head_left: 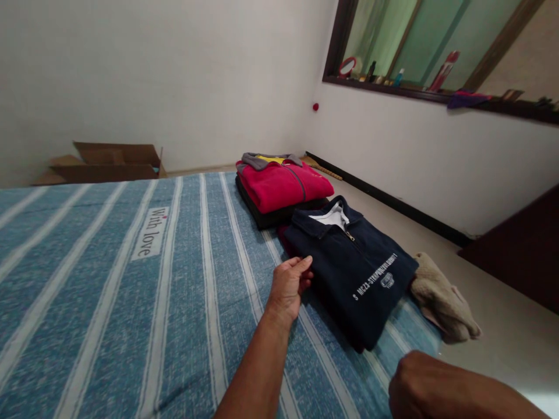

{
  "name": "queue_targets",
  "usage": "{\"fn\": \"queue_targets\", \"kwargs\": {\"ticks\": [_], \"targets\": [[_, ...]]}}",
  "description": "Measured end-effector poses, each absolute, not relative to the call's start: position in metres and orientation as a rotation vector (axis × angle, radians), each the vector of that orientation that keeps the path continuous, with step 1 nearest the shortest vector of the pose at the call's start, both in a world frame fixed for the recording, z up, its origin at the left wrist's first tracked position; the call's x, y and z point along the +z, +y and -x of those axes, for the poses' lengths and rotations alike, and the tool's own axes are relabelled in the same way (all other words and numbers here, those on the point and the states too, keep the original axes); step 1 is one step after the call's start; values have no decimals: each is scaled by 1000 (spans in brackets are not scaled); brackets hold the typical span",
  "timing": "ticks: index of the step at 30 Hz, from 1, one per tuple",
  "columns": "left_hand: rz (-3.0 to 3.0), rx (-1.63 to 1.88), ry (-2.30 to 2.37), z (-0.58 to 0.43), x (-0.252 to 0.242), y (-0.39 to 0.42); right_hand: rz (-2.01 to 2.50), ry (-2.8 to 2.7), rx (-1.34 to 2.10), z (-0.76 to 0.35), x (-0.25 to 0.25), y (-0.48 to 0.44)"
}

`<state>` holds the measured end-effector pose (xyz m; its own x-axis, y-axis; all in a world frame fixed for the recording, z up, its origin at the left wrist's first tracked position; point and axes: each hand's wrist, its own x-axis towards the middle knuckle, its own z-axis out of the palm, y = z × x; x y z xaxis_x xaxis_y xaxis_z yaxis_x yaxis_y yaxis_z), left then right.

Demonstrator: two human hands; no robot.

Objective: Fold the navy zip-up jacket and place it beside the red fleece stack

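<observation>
A navy zip-collar top [349, 262] with white lettering lies folded on a dark red garment at the bed's right side. My left hand [292, 283] is at its left edge, thumb and fingers closed on the navy cloth. Below the top's near corner, my right hand [408, 381] is curled and apart from the clothes; its fingers are turned down out of sight, so any hold cannot be made out. Behind the navy top, a folded pink jacket [283, 185] with a grey collar rests on black clothing [268, 219].
Blue striped bedding [183, 326] spreads across the left and front. A beige fuzzy cloth [441, 297] hangs at the bed's right edge. An open cardboard box [105, 171] stands beyond the bed. Small bottles and a round mirror [347, 67] line the window sill [410, 93].
</observation>
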<state>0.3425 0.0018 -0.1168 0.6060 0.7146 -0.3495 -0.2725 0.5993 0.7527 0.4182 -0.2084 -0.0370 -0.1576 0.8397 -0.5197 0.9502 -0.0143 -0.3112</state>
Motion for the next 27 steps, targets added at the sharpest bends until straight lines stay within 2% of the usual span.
{"fn": "queue_targets", "kwargs": {"ticks": [2, 5, 9, 17, 24, 27], "targets": [[-716, 633, 706, -342, -117, 3, -1769, 2001, -945, -416, -45, -213], [-728, 632, 715, -342, -116, 4, -1657, 1956, -811, -415, -53, -216], [-751, 632, 717, -340, -115, 3, -1695, 2047, -690, -413, -47, -214], [-1165, 498, 771, -338, -108, -3, -2354, 2233, -876, -425, -22, -195], [-1096, 321, 674, -334, -109, -4, -2808, 2237, -305, -441, -32, -163], [-1045, 302, 670, -334, -111, -5, -2912, 2193, -213, -446, -42, -154]]}}
